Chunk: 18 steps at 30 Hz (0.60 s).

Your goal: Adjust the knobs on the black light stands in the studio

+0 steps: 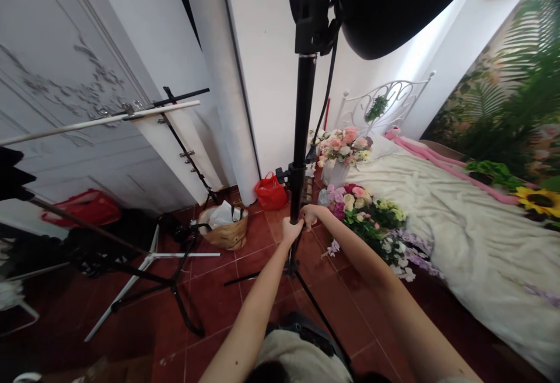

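A black light stand [303, 120] stands upright in front of me, its legs spread on the floor. At its top sits a large black lamp shade [385, 9], partly cut off by the frame. My left hand [292, 231] is wrapped around the lower pole. Just right of it, my right hand [310, 215] has its fingers bent and closed against the stand's side; the exact part beneath them is hidden. Above both hands is a collar with a black knob [281, 176]. A dark cable [329, 94] hangs down along the pole.
Bouquets of artificial flowers [361, 205] lie right of the stand, beside a bed with a cream blanket [464, 219]. Leftward are a wicker basket [227, 234], a red bag [271, 192], a white-legged stand [146, 263] and a dark stand [175, 284]. Red tiles [214, 301] cover the floor.
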Tool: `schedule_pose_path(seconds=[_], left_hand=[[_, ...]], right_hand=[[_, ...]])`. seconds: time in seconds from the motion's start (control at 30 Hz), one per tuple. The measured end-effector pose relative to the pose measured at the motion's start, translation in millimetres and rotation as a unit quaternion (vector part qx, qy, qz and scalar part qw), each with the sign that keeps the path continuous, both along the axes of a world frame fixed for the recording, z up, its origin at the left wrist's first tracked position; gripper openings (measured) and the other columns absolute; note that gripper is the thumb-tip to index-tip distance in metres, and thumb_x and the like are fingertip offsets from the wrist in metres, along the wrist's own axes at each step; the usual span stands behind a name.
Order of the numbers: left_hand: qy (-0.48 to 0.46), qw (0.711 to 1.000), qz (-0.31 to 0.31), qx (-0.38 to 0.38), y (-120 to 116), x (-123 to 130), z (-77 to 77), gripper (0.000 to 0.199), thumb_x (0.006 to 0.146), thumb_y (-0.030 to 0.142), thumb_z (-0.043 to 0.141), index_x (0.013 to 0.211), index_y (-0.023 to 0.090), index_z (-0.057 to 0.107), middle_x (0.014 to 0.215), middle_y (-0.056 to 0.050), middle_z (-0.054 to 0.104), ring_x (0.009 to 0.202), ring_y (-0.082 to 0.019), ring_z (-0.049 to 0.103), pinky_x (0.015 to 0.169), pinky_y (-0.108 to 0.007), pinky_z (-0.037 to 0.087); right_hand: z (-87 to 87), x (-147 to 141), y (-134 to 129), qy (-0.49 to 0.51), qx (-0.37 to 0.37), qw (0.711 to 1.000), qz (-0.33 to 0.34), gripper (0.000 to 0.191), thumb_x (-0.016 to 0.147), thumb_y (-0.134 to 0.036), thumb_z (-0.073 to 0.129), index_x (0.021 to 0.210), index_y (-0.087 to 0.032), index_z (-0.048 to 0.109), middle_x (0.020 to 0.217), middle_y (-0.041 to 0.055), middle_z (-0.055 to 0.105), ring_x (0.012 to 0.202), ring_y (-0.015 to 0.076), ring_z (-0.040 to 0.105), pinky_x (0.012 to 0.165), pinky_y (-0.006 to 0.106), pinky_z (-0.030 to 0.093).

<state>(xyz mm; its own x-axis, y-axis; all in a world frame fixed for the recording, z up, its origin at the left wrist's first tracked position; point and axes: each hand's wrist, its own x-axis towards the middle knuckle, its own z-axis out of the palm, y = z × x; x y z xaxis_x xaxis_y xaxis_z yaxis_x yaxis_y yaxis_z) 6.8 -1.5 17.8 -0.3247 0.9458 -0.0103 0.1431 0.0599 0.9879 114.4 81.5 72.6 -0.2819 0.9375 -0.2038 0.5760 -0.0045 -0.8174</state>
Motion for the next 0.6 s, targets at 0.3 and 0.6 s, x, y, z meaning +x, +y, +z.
schedule_pose_path(seconds=[0.3,0.6], left_hand=[[-0.002,0.999,0.006,0.033,-4,4,1.8,0.019,0.060,0.024,0.061,0.048,0.015,0.049,0.049,0.002,0.048,0.045,-0.007,0.045,0.044,-0.018,0.033],[-0.006,0.999,0.013,0.034,-3,8,-0.5,0.021,0.061,0.027,0.062,0.049,0.015,0.048,0.048,0.002,0.047,0.044,-0.007,0.044,0.042,-0.017,0.032]], right_hand=[[-55.5,58,-68,0.220,-0.050,0.972,0.060,0.043,0.070,-0.045,0.064,0.101,-0.014,0.064,0.088,0.0044,0.069,0.070,0.0117,0.060,0.058,0.020,0.047],[-83.5,19,-91,0.339,0.083,0.925,-0.148,0.038,0.068,-0.050,0.064,0.086,-0.018,0.053,0.083,0.0031,0.065,0.081,0.0141,0.062,0.076,0.024,0.048]])
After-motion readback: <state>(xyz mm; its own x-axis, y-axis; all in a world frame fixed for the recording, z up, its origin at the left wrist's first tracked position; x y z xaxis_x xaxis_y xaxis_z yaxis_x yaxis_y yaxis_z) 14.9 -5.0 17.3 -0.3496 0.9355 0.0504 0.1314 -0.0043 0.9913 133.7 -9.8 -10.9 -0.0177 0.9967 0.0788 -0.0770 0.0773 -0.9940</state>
